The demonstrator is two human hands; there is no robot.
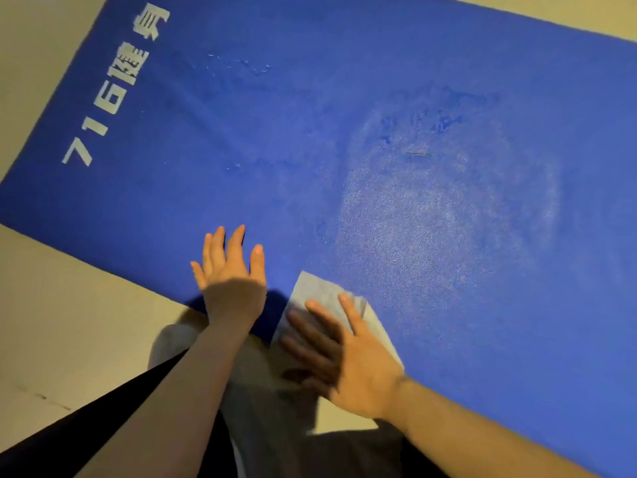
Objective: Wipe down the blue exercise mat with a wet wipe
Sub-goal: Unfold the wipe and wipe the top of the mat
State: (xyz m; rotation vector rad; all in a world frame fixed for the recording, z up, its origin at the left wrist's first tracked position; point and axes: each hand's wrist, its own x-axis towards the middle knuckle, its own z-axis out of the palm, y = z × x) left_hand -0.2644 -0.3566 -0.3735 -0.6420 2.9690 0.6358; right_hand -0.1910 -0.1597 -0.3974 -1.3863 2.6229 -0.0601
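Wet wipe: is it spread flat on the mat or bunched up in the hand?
Spread flat. The wet wipe lies as a sheet on the blue mat under the right hand's straight fingers.

left hand point(231, 270) flat, right hand point(348, 353) flat, fingers straight

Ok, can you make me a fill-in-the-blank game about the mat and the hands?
1. The exercise mat is coloured ____.
2. The right hand presses flat on the ____.
3. The left hand lies flat with its fingers ____.
4. The white number printed on the mat is ____.

Missing words: blue; wet wipe; straight; 716.
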